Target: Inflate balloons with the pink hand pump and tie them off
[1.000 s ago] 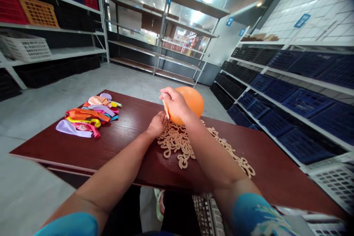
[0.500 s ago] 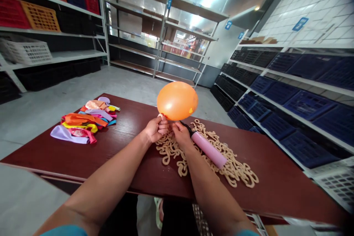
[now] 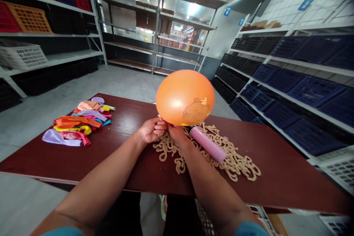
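An inflated orange balloon [image 3: 181,94] with a printed drawing on its side hangs above the table in front of me. My left hand [image 3: 153,129] is closed in a pinch at the balloon's neck, on its lower left. Close beside it, my right hand [image 3: 177,132] is also closed, just under the balloon; its fingertips are partly hidden, so what they hold cannot be made out. A pink cylindrical hand pump [image 3: 208,144] with a black end lies right of my right hand, on a heap of beige, curly pieces [image 3: 235,162]. The balloon covers part of that black end.
Several flat balloons [image 3: 79,121] in mixed colours lie piled on the left of the dark red table [image 3: 116,162]. Shelves with blue crates [image 3: 312,88] stand at right, shelves with coloured crates [image 3: 29,18] at left. A metal rack [image 3: 155,40] stands beyond the table.
The balloon looks larger and has turned, showing its printed drawing, and it now hides more of my right fingers. Both hands stay close together. The pump and heap have hardly shifted.
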Tool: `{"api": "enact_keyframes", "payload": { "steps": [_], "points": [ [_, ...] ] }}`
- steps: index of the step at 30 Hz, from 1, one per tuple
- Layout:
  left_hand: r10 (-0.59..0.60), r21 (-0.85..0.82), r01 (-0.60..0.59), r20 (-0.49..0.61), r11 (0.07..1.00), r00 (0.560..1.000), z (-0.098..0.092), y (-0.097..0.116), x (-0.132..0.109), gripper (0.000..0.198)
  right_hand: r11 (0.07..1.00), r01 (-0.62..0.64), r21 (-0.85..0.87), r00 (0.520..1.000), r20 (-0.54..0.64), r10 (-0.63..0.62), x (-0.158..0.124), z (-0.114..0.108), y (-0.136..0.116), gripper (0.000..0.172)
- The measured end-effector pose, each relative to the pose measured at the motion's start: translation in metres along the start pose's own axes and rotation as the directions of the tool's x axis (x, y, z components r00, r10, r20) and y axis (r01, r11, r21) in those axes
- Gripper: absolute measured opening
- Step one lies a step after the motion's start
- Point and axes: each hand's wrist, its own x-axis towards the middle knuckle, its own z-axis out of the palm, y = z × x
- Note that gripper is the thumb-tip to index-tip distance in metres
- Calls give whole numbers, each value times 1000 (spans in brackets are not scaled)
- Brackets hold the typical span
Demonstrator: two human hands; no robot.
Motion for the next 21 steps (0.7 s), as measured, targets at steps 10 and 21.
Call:
{"api": "enact_keyframes", "payload": {
  "steps": [10, 21],
  "points": [
    [693, 935, -73, -203, 347, 692, -19, -4, 17, 30, 995, -76, 58, 995, 74, 71, -10, -2, -13, 25],
    [764, 994, -48, 104, -95, 637, -22, -13, 21, 27, 860, 412, -302, 909, 66, -412, -8, -20, -26, 18]
  ]
}}
